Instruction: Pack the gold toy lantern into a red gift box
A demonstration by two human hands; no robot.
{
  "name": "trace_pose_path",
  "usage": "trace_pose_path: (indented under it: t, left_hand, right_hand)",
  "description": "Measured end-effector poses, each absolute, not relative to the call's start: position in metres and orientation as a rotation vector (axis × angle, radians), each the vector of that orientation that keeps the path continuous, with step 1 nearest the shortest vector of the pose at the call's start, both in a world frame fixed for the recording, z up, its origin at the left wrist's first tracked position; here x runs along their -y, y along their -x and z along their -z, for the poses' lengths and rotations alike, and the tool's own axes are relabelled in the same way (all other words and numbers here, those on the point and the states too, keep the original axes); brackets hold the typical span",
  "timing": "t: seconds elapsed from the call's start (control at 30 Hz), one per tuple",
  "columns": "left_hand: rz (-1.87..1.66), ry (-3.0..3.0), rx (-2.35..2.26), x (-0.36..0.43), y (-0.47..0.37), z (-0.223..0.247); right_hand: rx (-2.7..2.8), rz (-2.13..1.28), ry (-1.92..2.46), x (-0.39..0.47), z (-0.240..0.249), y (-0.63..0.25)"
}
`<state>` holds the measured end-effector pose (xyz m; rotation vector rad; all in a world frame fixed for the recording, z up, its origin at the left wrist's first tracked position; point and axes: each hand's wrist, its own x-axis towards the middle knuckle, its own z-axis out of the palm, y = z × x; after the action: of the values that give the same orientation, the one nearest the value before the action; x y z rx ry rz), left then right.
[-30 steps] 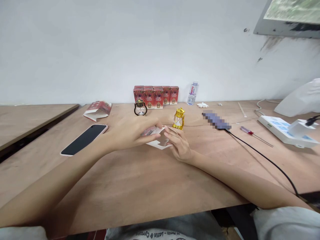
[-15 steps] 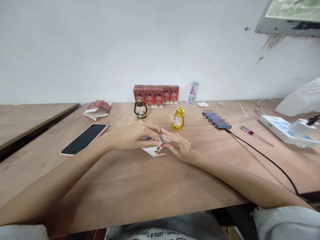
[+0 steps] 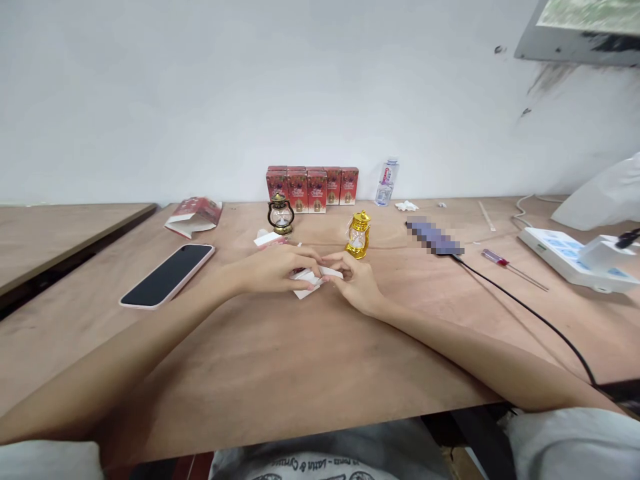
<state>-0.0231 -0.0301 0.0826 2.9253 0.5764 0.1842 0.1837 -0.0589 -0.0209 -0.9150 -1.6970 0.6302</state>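
Observation:
Between my two hands is a small paper carton whose white flaps (image 3: 306, 288) show at the near end. A red and white piece (image 3: 271, 239) sticks out beyond my left hand; whether it belongs to the same carton I cannot tell. My left hand (image 3: 277, 269) curls over the carton from the left, fingers bent and thumb on the white card. From the right, my right hand (image 3: 361, 285) pinches a white flap between thumb and fingers. Just behind the hands stand a dark bronze lantern (image 3: 281, 215) and a gold lantern (image 3: 358, 237).
Several red boxes (image 3: 317, 193) stand by the wall, with a plastic bottle (image 3: 387, 183) beside them. An opened red carton (image 3: 194, 217) and a phone (image 3: 168, 276) lie left. On the right are a cabled device (image 3: 433, 240), a screwdriver (image 3: 497, 259) and a power strip (image 3: 575, 259).
My right hand's fingers have bent from stretched out to a pinch on the white flap. The white card has shifted, and a red and white piece now shows beyond my left hand.

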Motion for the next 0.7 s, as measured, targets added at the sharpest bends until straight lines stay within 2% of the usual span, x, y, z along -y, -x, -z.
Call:
trace_pose_path:
  t: [0.13,0.37,0.5,0.7]
  left_hand:
    - [-0.364,-2.931,-0.584,0.023,0.020,-0.063]
    - [-0.958,-2.823,-0.803,0.023,0.010,-0.014]
    - [-0.968,-2.836,-0.965,0.029,0.008,-0.001]
    - [-0.898,-2.728,-0.765,0.029,0.011,-0.008]
  right_hand:
    - [1.647,-0.693,1.040,0.056,0.018,-0.185]
    - [1.700,-0.620,1.158,0.055,0.015,-0.188]
    - [1.826,-0.590,1.070,0.060,0.012,-0.188]
    - [1.856,-0.725,0.947,0.064,0.013,-0.188]
